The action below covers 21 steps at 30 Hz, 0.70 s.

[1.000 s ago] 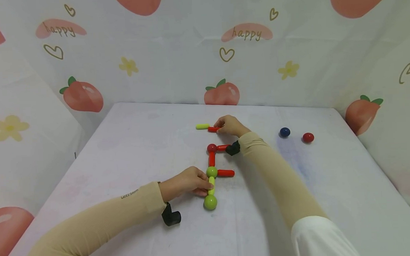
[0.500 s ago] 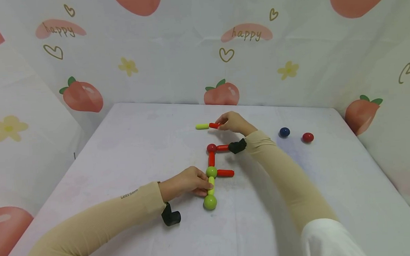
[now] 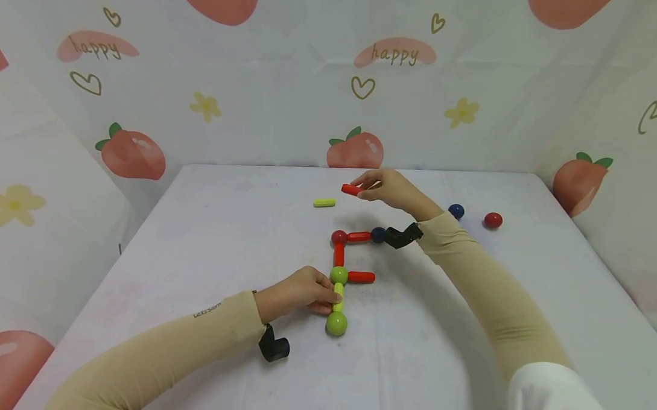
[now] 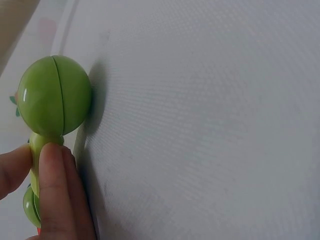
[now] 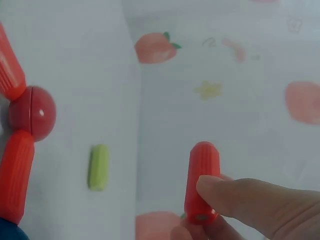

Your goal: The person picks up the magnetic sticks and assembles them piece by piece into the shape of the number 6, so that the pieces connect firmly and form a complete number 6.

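My right hand pinches a red rod between thumb and fingers, lifted over the far part of the table. With thumb and fingers my left hand grips the light green rod of a joined stick-and-ball figure. At that rod's near end is a green ball; a second green ball is at its far end. From there a red stick points right, and another red stick runs up to a red ball. A further stick links that ball to a dark blue ball.
A loose yellow-green rod lies on the table beyond the figure. At the right, a dark blue ball, partly behind the right forearm, sits near a loose red ball. A printed cloth hangs behind the table.
The right hand has picked up the red rod from beside the yellow-green one and moved it up and right. The figure's blue ball has come into view. The left hand stays put.
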Tool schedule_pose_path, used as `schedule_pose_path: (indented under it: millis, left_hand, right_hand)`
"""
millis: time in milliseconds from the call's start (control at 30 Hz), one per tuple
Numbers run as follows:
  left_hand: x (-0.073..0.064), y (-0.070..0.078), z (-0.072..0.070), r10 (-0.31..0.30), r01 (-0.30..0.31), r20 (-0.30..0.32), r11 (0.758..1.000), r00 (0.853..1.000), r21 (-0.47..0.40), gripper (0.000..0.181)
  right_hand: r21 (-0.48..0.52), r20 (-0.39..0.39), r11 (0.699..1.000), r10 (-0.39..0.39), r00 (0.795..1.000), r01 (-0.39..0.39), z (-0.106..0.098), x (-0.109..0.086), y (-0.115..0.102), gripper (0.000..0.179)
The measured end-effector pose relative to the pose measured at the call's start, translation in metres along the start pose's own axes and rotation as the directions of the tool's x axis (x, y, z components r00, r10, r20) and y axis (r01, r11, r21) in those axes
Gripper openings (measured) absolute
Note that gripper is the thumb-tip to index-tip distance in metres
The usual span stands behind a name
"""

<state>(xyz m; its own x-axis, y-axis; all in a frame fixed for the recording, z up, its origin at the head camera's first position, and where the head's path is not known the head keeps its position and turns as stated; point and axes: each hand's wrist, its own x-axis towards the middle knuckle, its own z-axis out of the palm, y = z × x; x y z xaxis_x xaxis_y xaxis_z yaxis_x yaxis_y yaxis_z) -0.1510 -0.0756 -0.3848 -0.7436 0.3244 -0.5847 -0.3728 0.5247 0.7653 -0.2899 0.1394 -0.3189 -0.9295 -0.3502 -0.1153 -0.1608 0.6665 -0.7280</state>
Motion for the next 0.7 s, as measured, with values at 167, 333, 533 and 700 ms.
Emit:
schedule_pose_path:
  millis: [167,333,533,700]
  left_hand:
    - [0.001,0.0,0.0,-0.013,0.013,-0.002,1.0,1.0,-0.003,0.013]
    - [0.001,0.0,0.0,-0.019,0.019,-0.003,1.0,1.0,-0.011,0.014]
    - [0.001,0.0,0.0,-0.021,0.021,-0.002,1.0,1.0,-0.014,0.014]
    - [0.002,0.001,-0.001,-0.034,0.034,-0.004,0.999,0.999,0.003,0.015]
  right_hand:
    - [-0.023,-0.027,0.998,-0.051,0.998,0.05,-0.006,-0.018,-0.006,0.029]
    - [-0.047,-0.044,0.994,-0.1,0.994,0.098,-0.006,-0.038,-0.011,0.029]
    - [-0.02,-0.027,0.99,-0.144,0.989,0.143,0.002,-0.06,-0.012,0.031]
    - [0.014,-0.009,0.983,-0.185,0.983,0.185,0.012,-0.077,-0.011,0.031]
